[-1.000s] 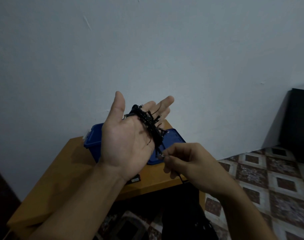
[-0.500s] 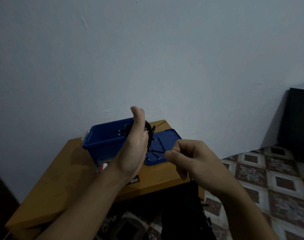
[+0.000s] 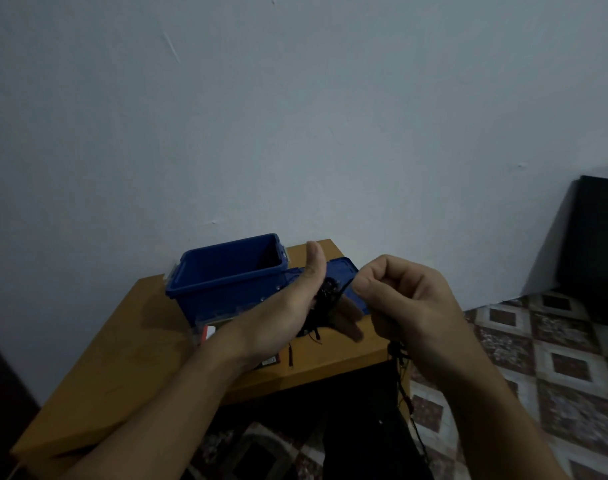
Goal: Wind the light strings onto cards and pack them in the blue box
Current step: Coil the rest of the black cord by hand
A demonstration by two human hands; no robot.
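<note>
Ok so the left hand (image 3: 288,306) is up in front of the blue box (image 3: 226,271), thumb sticking straight up and the fingers (image 3: 347,320) laid out fairly flat, pointing right and a bit down. So that grip is spread, not closed round anything. The light string (image 3: 325,303) is a dark tangle of loops wrapped across that hand, between the thumb base and the fingers, with a couple of loose ends hanging under it. 1 thin strand runs from the bundle over to the right hand (image 3: 409,299), which is just beside the left. The right grip is curled tight, thumb against the index finger, pinching that strand. More string drops from under the right hand, past the edge of the surface (image 3: 129,341); can't see where it ends.

The blue box sits open on the wooden surface near the wall (image 3: 295,133), inside mostly hidden from this angle. Its lid (image 3: 345,271) lies right next to it on the right, partly behind both hands. A short dark strand (image 3: 290,355) lies on the surface near the left wrist. Patterned tile floor (image 3: 537,341) on the right, and a black object (image 3: 596,254) stands in the far corner.
</note>
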